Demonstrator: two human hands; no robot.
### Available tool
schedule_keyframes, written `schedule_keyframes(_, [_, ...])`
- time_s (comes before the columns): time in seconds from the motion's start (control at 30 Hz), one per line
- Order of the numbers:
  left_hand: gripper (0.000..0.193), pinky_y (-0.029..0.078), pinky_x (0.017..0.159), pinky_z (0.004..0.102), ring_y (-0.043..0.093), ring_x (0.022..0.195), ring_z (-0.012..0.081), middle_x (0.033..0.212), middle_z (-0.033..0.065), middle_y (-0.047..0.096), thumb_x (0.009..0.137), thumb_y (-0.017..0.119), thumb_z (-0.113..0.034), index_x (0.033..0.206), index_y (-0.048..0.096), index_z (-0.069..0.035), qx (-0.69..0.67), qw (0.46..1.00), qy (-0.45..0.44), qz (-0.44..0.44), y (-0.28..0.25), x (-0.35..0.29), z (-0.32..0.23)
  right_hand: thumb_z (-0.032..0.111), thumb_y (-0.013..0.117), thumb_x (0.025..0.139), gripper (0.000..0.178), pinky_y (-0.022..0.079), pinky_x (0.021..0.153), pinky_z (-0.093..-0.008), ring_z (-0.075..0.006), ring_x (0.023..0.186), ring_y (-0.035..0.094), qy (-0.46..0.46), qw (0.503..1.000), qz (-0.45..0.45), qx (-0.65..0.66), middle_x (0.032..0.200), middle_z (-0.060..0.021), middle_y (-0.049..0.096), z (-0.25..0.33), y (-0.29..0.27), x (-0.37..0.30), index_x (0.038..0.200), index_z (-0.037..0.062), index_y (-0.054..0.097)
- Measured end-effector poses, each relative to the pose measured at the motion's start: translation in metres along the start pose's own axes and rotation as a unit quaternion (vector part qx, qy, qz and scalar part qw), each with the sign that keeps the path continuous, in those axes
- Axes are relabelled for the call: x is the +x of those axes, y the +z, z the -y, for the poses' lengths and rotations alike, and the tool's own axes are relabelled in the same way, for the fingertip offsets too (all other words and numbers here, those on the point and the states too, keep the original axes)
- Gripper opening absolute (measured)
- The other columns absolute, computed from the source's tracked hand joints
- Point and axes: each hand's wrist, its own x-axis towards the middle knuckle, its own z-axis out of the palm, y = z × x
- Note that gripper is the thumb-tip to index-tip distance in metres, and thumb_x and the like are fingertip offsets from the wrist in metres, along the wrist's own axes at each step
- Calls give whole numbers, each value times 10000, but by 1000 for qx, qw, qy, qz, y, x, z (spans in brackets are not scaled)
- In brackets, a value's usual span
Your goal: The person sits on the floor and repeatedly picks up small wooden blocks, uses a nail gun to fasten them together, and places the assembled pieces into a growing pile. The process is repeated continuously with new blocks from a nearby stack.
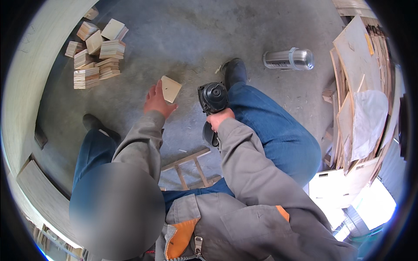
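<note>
My right hand point(221, 117) is wrapped round the handle of a black nail gun point(214, 97), seen from above with its round cap facing up, beside my right knee. My left hand point(157, 102) reaches out over the floor with its thumb spread away from its fingers. A small, flat, pale square of wood point(171, 90) lies just beyond it. The fingertips overlap the wood's left edge in view, and I cannot tell if they touch it. The nail gun's nose is hidden beneath its body.
Stacks of small wooden blocks point(99, 54) stand at the far left. A steel thermos point(288, 59) lies on its side at the far right. Plywood sheets point(355, 56) lean along the right. A wooden frame point(187, 167) lies between my legs on the concrete floor point(191, 39).
</note>
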Motion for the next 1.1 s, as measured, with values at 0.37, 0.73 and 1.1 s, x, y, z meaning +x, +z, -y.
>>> schedule_keyframes(0.37, [1107, 438, 1072, 456, 426, 1354, 385, 1489, 177, 402, 670, 842, -248, 1566, 196, -185, -8, 1000, -8, -15, 17, 28, 13, 158, 702, 763, 181, 526, 517, -346, -217, 505, 663, -11, 1000, -10, 27, 605, -133, 671, 16, -8, -17, 698, -10, 683])
schedule_keyframes(0.73, [1161, 431, 1095, 398, 487, 1330, 340, 1422, 204, 488, 580, 857, -220, 1547, 233, -73, -149, 975, 117, -118, -50, 18, 93, 115, 733, 758, 174, 524, 504, -356, -224, 505, 647, 42, 995, 31, 90, 663, -157, 686, 29, -25, -32, 821, -43, 698])
schedule_keyframes(1.1, [1035, 433, 1094, 401, 515, 1310, 282, 1398, 166, 529, 605, 808, -139, 1515, 326, -39, -130, 922, 235, -278, -312, -156, 123, 159, 683, 863, 158, 473, 488, -401, -263, 521, 565, 40, 977, 17, 211, 648, -100, 577, 13, -10, 17, 766, 54, 615])
